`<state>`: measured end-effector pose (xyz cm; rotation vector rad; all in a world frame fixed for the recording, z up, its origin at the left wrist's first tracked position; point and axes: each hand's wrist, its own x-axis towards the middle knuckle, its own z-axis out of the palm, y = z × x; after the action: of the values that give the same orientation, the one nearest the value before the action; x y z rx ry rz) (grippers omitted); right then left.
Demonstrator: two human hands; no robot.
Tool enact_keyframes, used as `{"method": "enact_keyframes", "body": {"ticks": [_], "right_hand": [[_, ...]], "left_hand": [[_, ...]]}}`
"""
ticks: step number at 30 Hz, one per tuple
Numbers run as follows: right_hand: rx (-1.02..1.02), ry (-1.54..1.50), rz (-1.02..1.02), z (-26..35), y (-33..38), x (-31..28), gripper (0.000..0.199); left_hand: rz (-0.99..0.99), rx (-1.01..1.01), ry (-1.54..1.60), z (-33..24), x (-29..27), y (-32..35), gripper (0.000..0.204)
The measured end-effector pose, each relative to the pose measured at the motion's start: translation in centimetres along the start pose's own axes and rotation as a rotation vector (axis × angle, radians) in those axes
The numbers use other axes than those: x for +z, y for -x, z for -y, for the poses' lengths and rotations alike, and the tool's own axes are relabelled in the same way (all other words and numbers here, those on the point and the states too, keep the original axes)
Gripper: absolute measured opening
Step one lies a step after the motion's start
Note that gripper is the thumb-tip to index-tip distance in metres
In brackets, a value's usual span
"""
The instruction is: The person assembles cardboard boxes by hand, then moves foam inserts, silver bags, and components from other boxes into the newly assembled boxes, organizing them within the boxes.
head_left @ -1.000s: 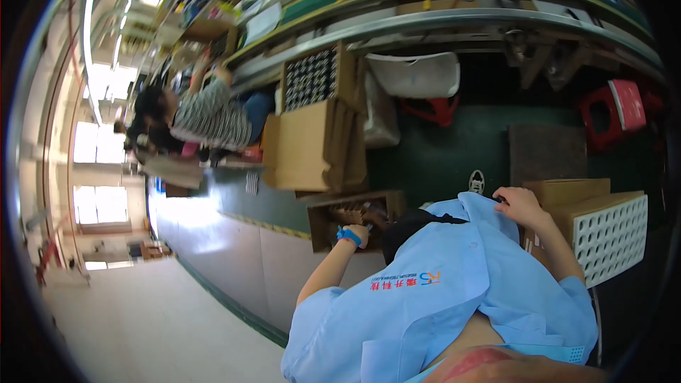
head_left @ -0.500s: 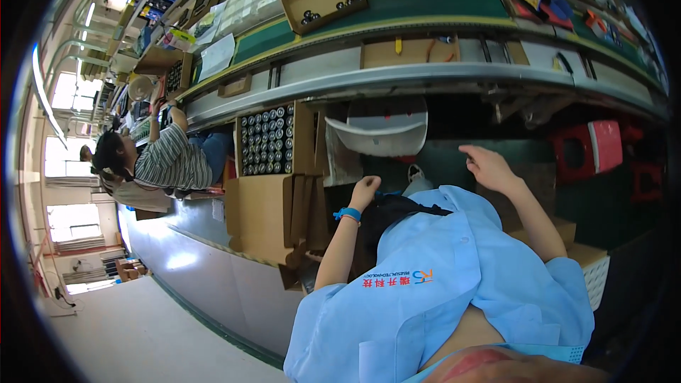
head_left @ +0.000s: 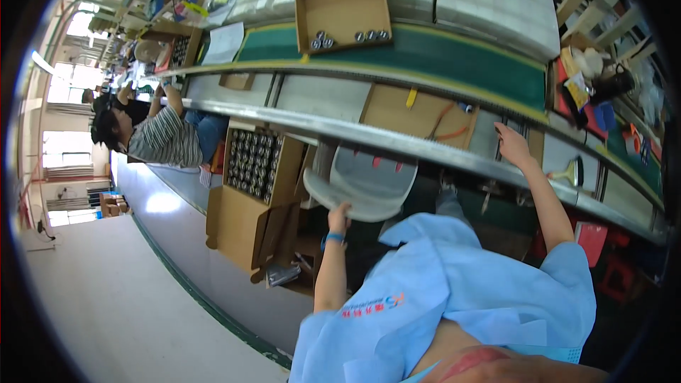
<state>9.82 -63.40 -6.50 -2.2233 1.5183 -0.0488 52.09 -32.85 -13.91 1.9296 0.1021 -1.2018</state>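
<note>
My left hand (head_left: pixel 339 218) is closed at the near rim of a pale grey plastic chair (head_left: pixel 369 202), which stands below the bench edge. Red marks show on the chair's inner surface. On the right, my right hand (head_left: pixel 511 145) reaches over the metal bench rail (head_left: pixel 425 147), fingers stretched out and holding nothing. Closest to that hand are the shelf under the conveyor and a shallow cardboard tray (head_left: pixel 397 110) with a yellow-handled tool and an orange-handled tool in it.
An open carton (head_left: pixel 284 167) of dark cylindrical parts with shiny ends stands at left. On the green conveyor (head_left: pixel 454 53) sits an open cardboard box (head_left: pixel 347 10) with several small round parts. A person in a striped shirt (head_left: pixel 167 142) works farther left. A red stool (head_left: pixel 590 241) is lower right.
My left hand has come onto the chair's rim, and the chair has shifted toward me. My right hand has risen and moved forward over the bench rail. The view has turned.
</note>
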Motion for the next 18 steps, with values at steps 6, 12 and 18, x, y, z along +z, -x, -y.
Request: {"method": "enact_keyframes", "body": {"ticks": [6,12,18], "right_hand": [[-0.079,0.113,-0.174,-6.6,-15.6,-1.2,0.051],[0.044,0.254,-0.274,-8.6,-17.1,-1.6,0.055],[0.105,0.316,-0.26,-7.2,-13.8,-1.7,0.061]], "left_hand": [[-0.219,-0.078,-0.022,2.8,-6.5,8.1,0.018],[-0.227,-0.226,-0.036,4.9,-9.7,9.9,0.016],[-0.496,-0.257,-0.083,12.6,-16.6,10.4,0.019]]}}
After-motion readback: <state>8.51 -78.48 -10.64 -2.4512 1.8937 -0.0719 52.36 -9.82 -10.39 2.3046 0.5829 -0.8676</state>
